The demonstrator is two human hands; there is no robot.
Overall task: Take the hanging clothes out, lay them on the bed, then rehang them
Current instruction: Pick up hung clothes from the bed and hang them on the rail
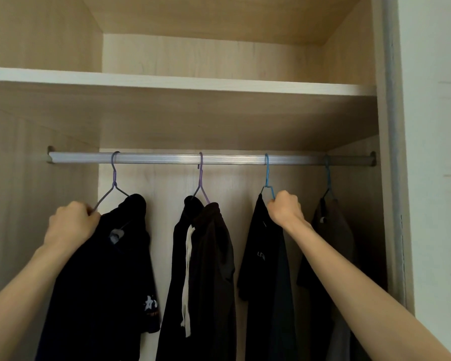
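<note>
My left hand (72, 221) is clenched round the first hanger (114, 175), and my right hand (284, 207) round the third hanger (267, 175). Both hooks are on the rail (232, 159). All four clothes (208, 256) hang there and no bed shows, so I'd guess either nothing is out yet or everything is rehung.

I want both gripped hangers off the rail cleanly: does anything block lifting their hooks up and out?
Nothing visible does. The left hand grips the leftmost purple hanger, the right hand the bright blue hanger; there is open space between the rail and the shelf above.
</note>
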